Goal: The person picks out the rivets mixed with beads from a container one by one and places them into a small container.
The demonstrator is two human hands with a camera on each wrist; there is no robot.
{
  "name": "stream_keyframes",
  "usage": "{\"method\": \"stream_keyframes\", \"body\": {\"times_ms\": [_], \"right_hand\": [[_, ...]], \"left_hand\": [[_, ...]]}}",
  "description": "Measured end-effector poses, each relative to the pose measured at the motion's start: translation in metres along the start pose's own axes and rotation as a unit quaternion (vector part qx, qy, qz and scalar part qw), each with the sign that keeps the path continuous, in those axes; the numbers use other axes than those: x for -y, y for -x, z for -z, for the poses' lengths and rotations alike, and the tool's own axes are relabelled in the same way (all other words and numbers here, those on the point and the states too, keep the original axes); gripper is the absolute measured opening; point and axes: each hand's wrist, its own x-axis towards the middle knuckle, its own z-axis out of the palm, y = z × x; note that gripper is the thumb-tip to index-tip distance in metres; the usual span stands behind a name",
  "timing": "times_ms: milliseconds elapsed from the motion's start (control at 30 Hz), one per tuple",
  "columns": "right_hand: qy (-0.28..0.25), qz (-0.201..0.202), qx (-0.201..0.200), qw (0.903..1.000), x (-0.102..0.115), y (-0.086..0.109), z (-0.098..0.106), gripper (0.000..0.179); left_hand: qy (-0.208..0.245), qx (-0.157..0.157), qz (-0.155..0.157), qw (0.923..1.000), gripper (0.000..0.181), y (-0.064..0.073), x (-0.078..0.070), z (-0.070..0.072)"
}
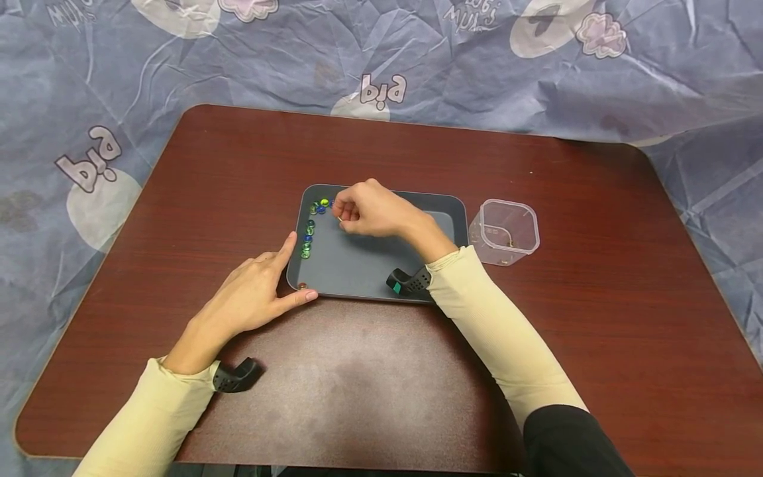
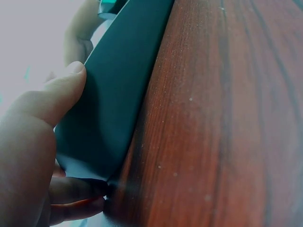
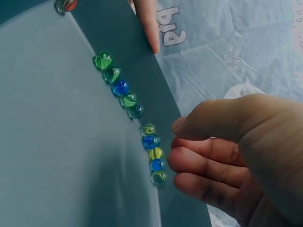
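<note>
My left hand rests against the near-left corner of a grey tray, thumb on the front wall and straight index finger along the left side. In the left wrist view, the thumb touches the tray's dark outer wall. My right hand is over the tray's far left part with fingers loosely bent. No object shows between its fingertips in the right wrist view. Beside those fingers, green, blue and yellow glass marbles lie in a row along the tray's edge. A reddish-brown marble sits in the near-left corner.
A clear plastic container stands just right of the tray, with small things at its bottom, too small to tell. Tray and container are on a brown wooden table. A blue printed cloth lies beyond the table's far edge.
</note>
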Motion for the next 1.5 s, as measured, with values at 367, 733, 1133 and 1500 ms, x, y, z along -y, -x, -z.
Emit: {"method": "stream_keyframes", "body": {"times_ms": [367, 733, 1133, 1500], "right_hand": [[-0.003, -0.005, -0.011, 0.9999, -0.007, 0.021, 0.006, 0.009], [-0.015, -0.015, -0.024, 0.9995, -0.017, 0.035, 0.010, 0.009], [-0.030, -0.031, -0.052, 0.9978, -0.021, 0.049, 0.019, 0.009], [-0.035, -0.050, -0.067, 0.9959, -0.026, 0.061, 0.022, 0.009]], "left_hand": [[0.001, 0.000, -0.001, 1.0000, 0.103, -0.001, 0.000, -0.001], [-0.002, 0.001, 0.005, 1.0000, 0.101, 0.001, -0.001, -0.001], [-0.004, -0.002, -0.001, 1.0000, 0.103, 0.000, -0.001, -0.001], [-0.009, 0.002, 0.000, 1.0000, 0.103, -0.001, -0.002, 0.000]]}}
